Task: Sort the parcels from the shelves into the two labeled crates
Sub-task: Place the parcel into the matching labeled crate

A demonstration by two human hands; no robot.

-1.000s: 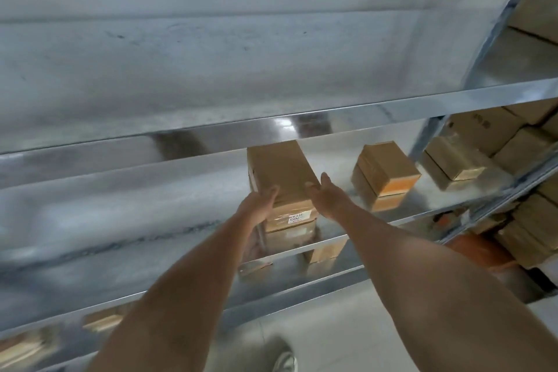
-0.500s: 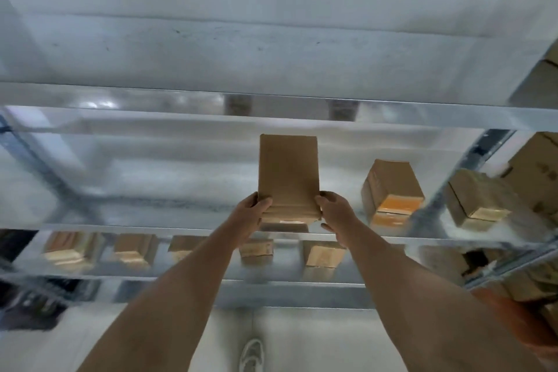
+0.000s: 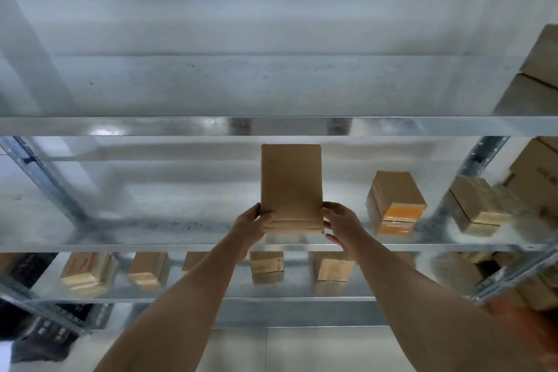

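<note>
Both hands clamp the near end of a long brown parcel (image 3: 291,187): my left hand (image 3: 249,228) presses its left edge, thumb over the top face, and my right hand (image 3: 342,225) presses its right edge, fingers curled around the side. From where I watch, the parcel lies flat with its far end pointing deeper into the middle shelf (image 3: 181,243), its near end at the shelf's front lip; I cannot tell whether it rests on the metal or is lifted just clear.

Right of the grip, on the same shelf and well apart from it, stands a box with orange tape (image 3: 395,202), and beyond that another cardboard box (image 3: 474,210) near the upright post. Below my wrists, the lower shelf (image 3: 271,299) carries a row of small cartons (image 3: 267,264), some to the left of my left forearm, one between the forearms, one just under the right wrist. Above the grip runs the front beam of the upper shelf (image 3: 271,126). The edges are blurred.
</note>
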